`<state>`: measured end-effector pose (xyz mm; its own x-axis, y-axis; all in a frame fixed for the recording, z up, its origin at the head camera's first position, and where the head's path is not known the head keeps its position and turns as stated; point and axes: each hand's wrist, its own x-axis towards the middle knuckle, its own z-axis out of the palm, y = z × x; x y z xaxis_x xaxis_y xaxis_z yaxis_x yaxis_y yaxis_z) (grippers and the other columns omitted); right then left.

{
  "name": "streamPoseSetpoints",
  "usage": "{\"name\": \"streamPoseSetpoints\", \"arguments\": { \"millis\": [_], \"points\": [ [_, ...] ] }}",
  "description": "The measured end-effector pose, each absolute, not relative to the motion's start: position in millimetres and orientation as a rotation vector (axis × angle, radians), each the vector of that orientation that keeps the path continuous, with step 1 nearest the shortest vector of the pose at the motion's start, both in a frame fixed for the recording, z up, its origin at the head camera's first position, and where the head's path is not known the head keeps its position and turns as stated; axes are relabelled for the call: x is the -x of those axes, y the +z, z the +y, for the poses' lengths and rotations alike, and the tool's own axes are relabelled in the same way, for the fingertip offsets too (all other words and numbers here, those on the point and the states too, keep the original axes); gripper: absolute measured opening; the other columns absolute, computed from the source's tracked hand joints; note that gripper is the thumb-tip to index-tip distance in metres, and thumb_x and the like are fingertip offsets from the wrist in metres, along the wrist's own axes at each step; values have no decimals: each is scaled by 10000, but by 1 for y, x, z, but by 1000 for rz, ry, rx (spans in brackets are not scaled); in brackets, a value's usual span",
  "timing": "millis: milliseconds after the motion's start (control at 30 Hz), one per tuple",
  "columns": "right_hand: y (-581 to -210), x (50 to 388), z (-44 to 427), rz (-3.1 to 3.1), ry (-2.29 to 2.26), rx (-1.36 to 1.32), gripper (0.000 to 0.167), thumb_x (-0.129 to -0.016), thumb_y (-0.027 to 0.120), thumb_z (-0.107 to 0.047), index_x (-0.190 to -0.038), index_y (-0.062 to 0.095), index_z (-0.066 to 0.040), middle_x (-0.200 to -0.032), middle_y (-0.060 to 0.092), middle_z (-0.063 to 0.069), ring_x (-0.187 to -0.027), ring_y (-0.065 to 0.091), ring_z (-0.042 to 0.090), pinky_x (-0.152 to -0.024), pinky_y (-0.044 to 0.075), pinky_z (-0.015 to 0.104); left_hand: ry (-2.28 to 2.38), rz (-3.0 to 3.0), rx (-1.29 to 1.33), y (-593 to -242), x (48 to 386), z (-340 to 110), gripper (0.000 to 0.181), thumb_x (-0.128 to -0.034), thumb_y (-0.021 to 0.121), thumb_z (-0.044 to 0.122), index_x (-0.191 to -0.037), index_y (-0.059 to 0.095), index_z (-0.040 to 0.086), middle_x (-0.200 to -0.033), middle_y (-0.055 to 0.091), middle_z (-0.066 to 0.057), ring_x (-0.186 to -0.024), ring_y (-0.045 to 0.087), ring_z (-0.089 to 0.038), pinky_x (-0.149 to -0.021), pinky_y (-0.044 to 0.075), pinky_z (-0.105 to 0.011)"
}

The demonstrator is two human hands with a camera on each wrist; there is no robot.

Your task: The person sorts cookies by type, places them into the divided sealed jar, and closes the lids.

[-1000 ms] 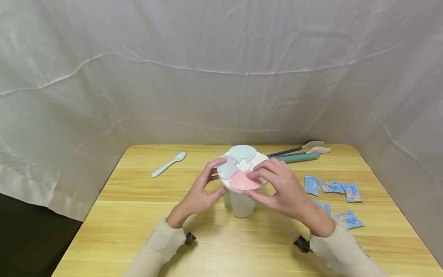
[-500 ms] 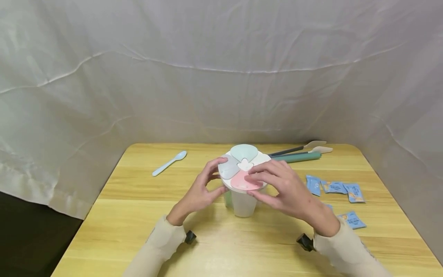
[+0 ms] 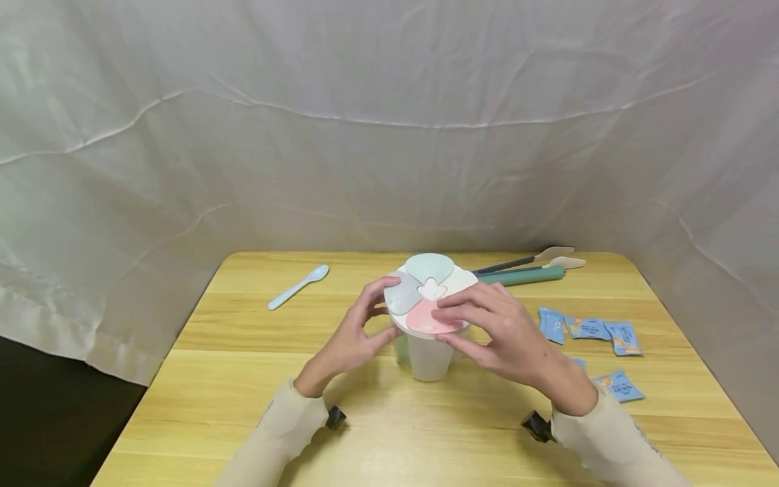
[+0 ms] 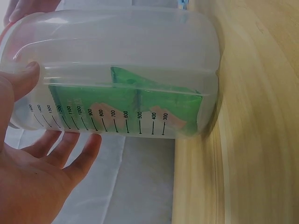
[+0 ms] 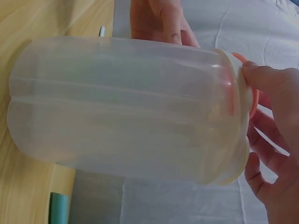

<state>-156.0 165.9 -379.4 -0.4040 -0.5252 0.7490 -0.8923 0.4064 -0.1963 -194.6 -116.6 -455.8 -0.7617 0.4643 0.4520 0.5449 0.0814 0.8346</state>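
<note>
A translucent storage canister [image 3: 429,358] stands upright on the table, topped by a flower-shaped lid with green, grey, white and pink flaps. My left hand [image 3: 348,338] grips its upper left side, thumb in front and fingers behind. Through the wall, the left wrist view shows green packets [image 4: 170,109] in one compartment, beside a printed scale. With my right hand [image 3: 508,331] I pinch the pink flap [image 3: 420,316], thumb at its front edge and fingertips on top. In the right wrist view the flap's orange-looking edge [image 5: 255,100] stands slightly out from the lid.
A pale blue spoon [image 3: 298,287] lies at the back left of the wooden table [image 3: 414,446]. Behind my right hand lie a green tube-like object [image 3: 529,276] and dark-handled utensils with beige ends [image 3: 560,251]. Several blue snack packets [image 3: 623,338] are at the right.
The right forearm has shifted slightly rightward and covers more of one blue packet. Both hands keep their places on the canister and its flap.
</note>
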Motion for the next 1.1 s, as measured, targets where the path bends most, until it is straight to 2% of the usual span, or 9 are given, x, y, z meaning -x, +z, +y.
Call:
{"name": "streamPoseSetpoints", "arguments": {
  "millis": [233,400,567,700,800,900,1000,1100],
  "points": [
    [-379,156,166,-1981,740,-1209,376,-1097,647,-437,-1121,848,-120,-1128,827,46,-994,734,220,-851,478,322,-1794,-2254,1067,-455,195,-115,771,-952,757,-81,-1611,401,103,-1709,436,-115,-1473,571,-375,-1156,572,-422],
    [-377,156,167,-1985,702,-1212,371,-1093,645,-438,-1108,864,-140,-1126,844,41,-1013,761,242,-890,535,367,-1778,-2244,1078,-454,196,-115,768,-956,759,-73,-1608,390,95,-1707,430,-142,-1458,576,-395,-1150,573,-447],
    [-375,158,164,-1944,681,-1215,350,-1103,646,-408,-1096,865,-134,-1114,848,44,-992,766,240,-872,571,405,-1778,-2239,1082,-452,196,-116,771,-965,746,-70,-1617,373,104,-1700,430,-155,-1459,570,-411,-1152,568,-482],
    [-371,160,162,-1981,699,-1180,367,-1121,615,-388,-1097,854,-112,-1097,848,40,-936,746,209,-815,587,342,-1785,-2244,1083,-453,197,-117,769,-967,744,-73,-1618,374,104,-1707,423,-158,-1473,555,-422,-1156,564,-504],
    [-368,164,162,-2029,750,-1148,279,-1098,674,-328,-1109,845,-108,-1065,847,20,-881,712,169,-731,559,264,-1790,-2253,1082,-453,196,-118,770,-964,750,-76,-1616,378,97,-1720,411,-148,-1488,545,-418,-1160,562,-507],
    [-365,171,162,-2056,811,-1138,132,-1018,795,-202,-1107,840,-115,-1004,837,3,-800,664,119,-673,537,238,-1797,-2257,1075,-454,195,-118,770,-964,750,-75,-1617,377,90,-1724,407,-141,-1494,542,-408,-1165,560,-490],
    [-363,179,162,-2090,889,-1128,170,-941,845,-65,-1104,837,-112,-928,809,0,-728,610,70,-637,513,194,-1803,-2253,1072,-455,194,-118,767,-965,749,-72,-1617,376,85,-1722,406,-145,-1491,544,-410,-1164,562,-481],
    [-362,187,160,-2146,974,-1085,174,-940,827,-22,-1099,832,-92,-913,801,36,-705,603,42,-632,513,155,-1802,-2242,1074,-456,193,-118,761,-968,743,-72,-1617,378,83,-1712,413,-163,-1480,549,-427,-1153,570,-486]
  ]
}}
